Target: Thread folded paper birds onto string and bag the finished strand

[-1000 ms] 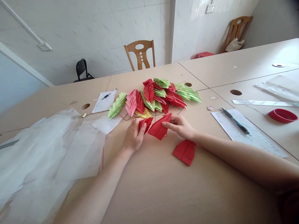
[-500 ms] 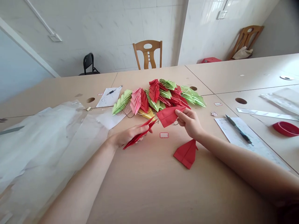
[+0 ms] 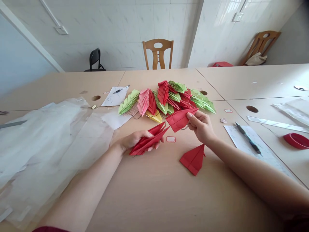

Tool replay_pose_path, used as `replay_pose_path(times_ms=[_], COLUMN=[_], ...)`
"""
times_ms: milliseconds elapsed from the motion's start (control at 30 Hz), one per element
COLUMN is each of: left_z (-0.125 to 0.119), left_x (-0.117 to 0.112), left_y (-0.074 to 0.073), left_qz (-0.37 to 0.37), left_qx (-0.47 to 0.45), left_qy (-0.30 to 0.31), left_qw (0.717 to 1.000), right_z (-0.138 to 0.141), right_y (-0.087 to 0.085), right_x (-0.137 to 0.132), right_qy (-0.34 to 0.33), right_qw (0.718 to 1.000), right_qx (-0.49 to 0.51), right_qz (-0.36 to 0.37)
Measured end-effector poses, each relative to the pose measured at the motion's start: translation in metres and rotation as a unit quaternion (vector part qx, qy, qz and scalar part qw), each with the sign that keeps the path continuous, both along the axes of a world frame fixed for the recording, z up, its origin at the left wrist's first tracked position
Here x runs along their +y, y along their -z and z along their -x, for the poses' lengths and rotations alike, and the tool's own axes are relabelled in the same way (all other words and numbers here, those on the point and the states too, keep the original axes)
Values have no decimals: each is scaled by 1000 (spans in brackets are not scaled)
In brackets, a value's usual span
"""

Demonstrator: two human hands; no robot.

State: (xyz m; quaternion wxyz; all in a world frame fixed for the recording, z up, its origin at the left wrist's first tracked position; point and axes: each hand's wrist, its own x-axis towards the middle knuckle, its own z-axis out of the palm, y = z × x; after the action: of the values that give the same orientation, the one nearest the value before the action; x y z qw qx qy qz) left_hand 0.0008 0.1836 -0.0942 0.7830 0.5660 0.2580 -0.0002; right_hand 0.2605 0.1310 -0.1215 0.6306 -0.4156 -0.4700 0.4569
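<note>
My left hand (image 3: 135, 141) grips a stack of folded red paper pieces (image 3: 151, 140), the thumb lying on top and fingertips showing beneath. In a pinch between thumb and fingers, my right hand (image 3: 201, 125) holds a single folded red paper piece (image 3: 178, 120) by its right end. The left tip of that piece is close to the stack; whether they touch I cannot tell. Another folded red paper piece (image 3: 193, 160) lies on the table below my right wrist. Behind my hands is a heap of pleated paper bundles (image 3: 163, 93) in red, green, pink and yellow, with thread among them.
Thin translucent sheets (image 3: 43, 138) cover the table's left side. To the right lie a pen (image 3: 248, 138) on a written paper, a ruler (image 3: 277, 124) and a red ring-shaped object (image 3: 296, 140). A small red-bordered label (image 3: 171, 139) sits between my hands. A wooden chair (image 3: 158, 53) stands beyond the table.
The stack in my left hand has turned and fanned, showing more of its upper face. My right hand still holds its piece near the stack. The camera view has shifted slightly.
</note>
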Motion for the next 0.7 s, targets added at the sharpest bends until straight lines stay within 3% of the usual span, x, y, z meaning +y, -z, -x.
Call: replay_pose_path(times_ms=[300,700], left_z=[0,-2], left_x=[-1,-7], left_y=[4,10], left_qz=[4,25], left_qx=[3,-6], left_qy=[92,85], left_qw=[996,996], right_z=[-1,0], right_y=[2,6], right_x=[-2,-3], right_qy=[-23,-66], right_qw=[1000,998], right_qx=[1,-13], right_qz=[0,5])
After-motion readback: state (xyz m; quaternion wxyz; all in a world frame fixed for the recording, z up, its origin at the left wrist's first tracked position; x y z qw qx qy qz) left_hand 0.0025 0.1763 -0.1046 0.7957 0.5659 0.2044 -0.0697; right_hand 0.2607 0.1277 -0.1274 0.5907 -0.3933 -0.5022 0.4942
